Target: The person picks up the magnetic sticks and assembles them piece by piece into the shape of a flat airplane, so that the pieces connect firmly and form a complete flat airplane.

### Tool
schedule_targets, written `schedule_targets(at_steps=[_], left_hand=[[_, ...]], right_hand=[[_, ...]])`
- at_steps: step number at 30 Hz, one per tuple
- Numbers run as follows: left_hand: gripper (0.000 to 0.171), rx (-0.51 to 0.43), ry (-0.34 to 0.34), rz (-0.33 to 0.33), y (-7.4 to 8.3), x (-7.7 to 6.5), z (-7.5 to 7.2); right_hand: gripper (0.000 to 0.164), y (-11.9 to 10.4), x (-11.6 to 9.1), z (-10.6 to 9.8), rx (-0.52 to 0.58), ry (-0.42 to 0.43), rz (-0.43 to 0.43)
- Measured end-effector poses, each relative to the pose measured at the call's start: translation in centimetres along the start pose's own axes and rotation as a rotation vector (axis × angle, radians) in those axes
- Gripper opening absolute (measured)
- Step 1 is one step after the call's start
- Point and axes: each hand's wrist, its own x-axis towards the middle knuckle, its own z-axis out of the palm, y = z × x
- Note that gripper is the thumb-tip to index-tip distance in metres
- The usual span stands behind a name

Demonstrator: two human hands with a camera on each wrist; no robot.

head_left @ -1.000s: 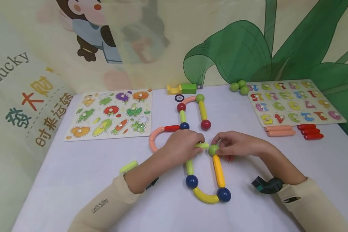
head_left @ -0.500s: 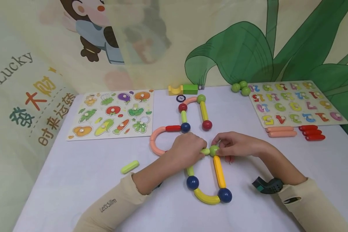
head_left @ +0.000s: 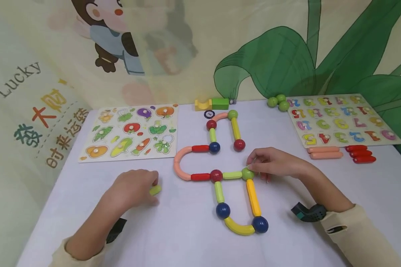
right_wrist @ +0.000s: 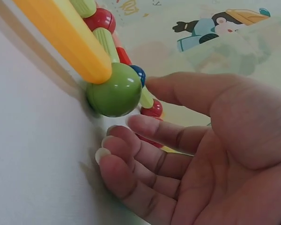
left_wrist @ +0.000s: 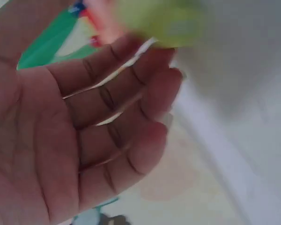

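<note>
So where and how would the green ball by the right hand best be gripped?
Likely around its bare right and far sides, coming from the right. The green ball is smoothly round, and two sides are taken: the light green stick meets it on the left, the orange stick on the near side.

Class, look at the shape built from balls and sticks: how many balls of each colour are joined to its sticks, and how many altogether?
Green balls: 2
Red balls: 3
Dark blue balls: 3
Total: 8
</note>
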Motion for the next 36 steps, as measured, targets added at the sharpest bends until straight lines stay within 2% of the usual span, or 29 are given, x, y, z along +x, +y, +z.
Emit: schedule_targets(at_steps=[2, 4, 9, 12, 15, 19, 22, 25, 28, 36], left_hand=[[0.026, -0.012, -0.012, 0.012, -0.5, 0.2, 0.4], [0.019, -0.015, 0.02, 0.037, -0.5, 0.6, 0.4], [0.026, -0.026, 0.134, 0.09, 1.0, 2.4, -1.0], [0.032, -0.075, 0.191, 0.121, 2.9, 4.3, -2.1], [0.034, -0.107, 0.229, 0.178, 5.1, 6.9, -2.9], [0.034, -0.08, 0.265, 0.283, 8.1, 10.4, -3.2], [0.034, -0.046, 0.278, 0.329, 10.1, 12.1, -3.1], [0.033, -0.02, 0.296, 0.35, 11.5, 13.1, -2.9], [0.033, 0.019, 0.31, 0.343, 12.2, 13.6, -2.8], [0.028, 0.079, 0.291, 0.325, 12.4, 14.2, -2.6]], right_hand=[[0.027, 0.2, 0.1, 0.0, 0.006, 0.029, 0.011], [0.027, 0.4, 0.3, 0.0, 0.004, 0.061, 0.018], [0.031, 0.3, 1.2, -0.1, -0.045, 0.189, 0.026], [0.04, 0.0, 2.1, -0.5, -0.071, 0.253, 0.019], [0.048, -0.4, 3.0, -0.9, -0.098, 0.276, -0.011], [0.047, -0.9, 3.9, -1.1, -0.143, 0.273, -0.07], [0.041, -1.0, 4.3, -1.0, -0.156, 0.283, -0.083], [0.038, -0.8, 4.4, -1.1, -0.16, 0.301, -0.082], [0.036, -0.8, 4.4, -1.3, -0.157, 0.312, -0.086], [0.036, -0.8, 4.2, -1.6, -0.1, 0.287, -0.089]])
